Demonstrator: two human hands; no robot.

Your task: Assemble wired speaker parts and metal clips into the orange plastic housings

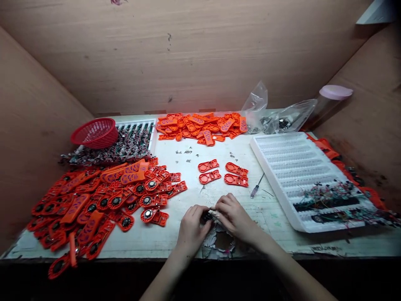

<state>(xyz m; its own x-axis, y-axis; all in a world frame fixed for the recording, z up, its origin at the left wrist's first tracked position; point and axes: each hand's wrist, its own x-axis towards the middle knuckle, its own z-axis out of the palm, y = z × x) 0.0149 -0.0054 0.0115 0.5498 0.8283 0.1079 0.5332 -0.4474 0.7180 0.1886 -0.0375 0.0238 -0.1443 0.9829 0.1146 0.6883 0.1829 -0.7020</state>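
A small dark part (206, 216) is pinched between the thumb and fingers of the left hand (192, 225), just right of its palm. The part is met from the other side by the bent fingers of the right hand (234, 217); whether it is also gripped there cannot be told. It is held above torn paper (210, 241) near the table's front edge. Four orange shells (209, 177) are laid out beyond the hands, and a screwdriver (255, 191) is placed beyond the right hand, near the white tray (278, 200).
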